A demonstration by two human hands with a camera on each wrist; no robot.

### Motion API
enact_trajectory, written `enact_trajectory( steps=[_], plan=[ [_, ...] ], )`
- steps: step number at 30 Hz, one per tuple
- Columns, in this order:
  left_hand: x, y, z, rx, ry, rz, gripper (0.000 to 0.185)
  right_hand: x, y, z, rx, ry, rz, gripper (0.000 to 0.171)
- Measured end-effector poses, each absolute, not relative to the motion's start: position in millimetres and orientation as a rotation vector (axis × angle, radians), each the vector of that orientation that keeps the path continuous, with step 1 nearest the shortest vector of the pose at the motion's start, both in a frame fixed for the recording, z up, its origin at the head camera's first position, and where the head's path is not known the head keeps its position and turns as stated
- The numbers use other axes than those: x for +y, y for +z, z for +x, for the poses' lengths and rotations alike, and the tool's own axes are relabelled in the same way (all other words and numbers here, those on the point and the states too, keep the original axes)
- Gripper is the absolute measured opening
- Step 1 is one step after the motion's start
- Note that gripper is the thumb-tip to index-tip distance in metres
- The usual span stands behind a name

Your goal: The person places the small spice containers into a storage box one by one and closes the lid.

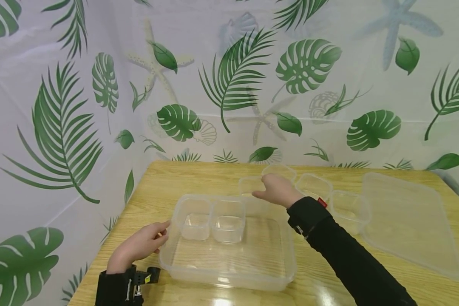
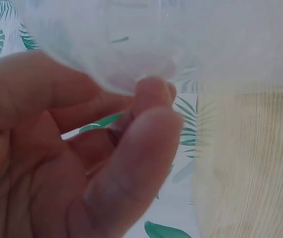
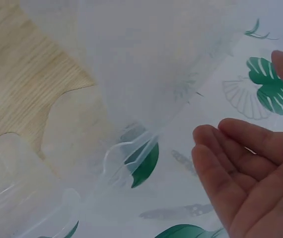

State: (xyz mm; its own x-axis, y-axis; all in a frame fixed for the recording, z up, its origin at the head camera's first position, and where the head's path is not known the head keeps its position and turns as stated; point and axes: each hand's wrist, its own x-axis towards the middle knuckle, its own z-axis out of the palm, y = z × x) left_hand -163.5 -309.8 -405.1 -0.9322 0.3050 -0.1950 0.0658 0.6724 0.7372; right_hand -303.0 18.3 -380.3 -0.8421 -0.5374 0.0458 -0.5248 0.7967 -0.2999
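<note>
Two small clear square plastic cups (image 1: pixel 229 229) sit in the far-left corner of a large clear rectangular plastic box (image 1: pixel 199 277). The left hand (image 1: pixel 143 244) touches the box's left side, perhaps steadying it; whether it grips, I can't tell. Beyond the box hovers the right hand (image 1: pixel 280 190), relaxed, empty, as only its wrist view shows.

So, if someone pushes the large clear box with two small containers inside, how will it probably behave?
The large clear box looks like thin translucent plastic, so it is probably light for its size. Its broad base suggests sliding rather than tipping. The two small containers may shift, as bare floor lies beside them.
</note>
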Motion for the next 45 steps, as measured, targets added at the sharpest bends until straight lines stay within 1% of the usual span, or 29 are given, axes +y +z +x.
enact_trajectory(
  steps=[4, 9, 16, 25, 45],
  plan=[
    [-310.9, -404.6, -163.7, 2.573, 1.137, 0.293, 0.045, 15.1, -382.1, -305.7, 2.954, -0.442, -0.806, 0.049],
    [-312.3, -404.7, -164.0, 2.561, 1.14, 0.311, 0.045, 7.8, -383.8, -304.9, 3.014, -0.352, -0.755, 0.056],
    [-313.6, -405.5, -165.1, 2.556, 1.136, 0.33, 0.045, -0.4, -391.2, -307.5, 3.052, -0.221, -0.649, 0.059],
    [-315.5, -405.4, -166.5, 2.575, 1.115, 0.318, 0.045, -13.8, -402.9, -314.5, 3.105, -0.07, -0.637, 0.062],
    [-315.9, -407.5, -166.8, 2.595, 1.103, 0.32, 0.044, -14.6, -396.7, -319.3, 3.04, -0.094, -0.575, 0.059]
  ],
)
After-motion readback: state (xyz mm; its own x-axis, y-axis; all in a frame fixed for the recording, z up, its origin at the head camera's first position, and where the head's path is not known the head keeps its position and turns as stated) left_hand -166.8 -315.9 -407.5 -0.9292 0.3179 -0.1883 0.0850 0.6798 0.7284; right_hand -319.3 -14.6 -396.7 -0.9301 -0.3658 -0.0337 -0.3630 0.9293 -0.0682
